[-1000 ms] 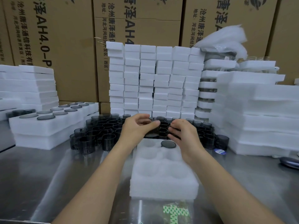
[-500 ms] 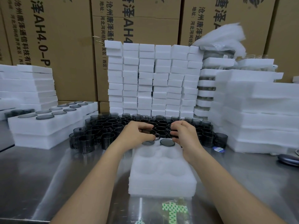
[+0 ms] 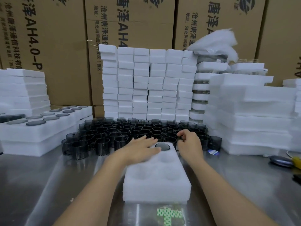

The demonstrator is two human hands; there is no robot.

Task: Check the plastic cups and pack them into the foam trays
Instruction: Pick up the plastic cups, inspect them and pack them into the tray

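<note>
A white foam tray with round pockets lies on the steel table in front of me. One dark smoky plastic cup sits upside down in its far right pocket. My left hand lies flat, fingers stretched, over the far left pocket and hides what is under it. My right hand is just past the tray's far right corner, thumb and fingers pinched on the rim of a cup at the edge of the crowd of loose cups. The nearer pockets hold nothing.
A filled foam tray stands at the left on another tray. Stacks of foam pieces rise behind the cups, and wide foam stacks at the right. A dark oval object lies far right. A clear bag lies at the near edge.
My left hand came down from the cups with a cup and now lies flat over the tray's far left pocket. My right hand stayed among the cups.
</note>
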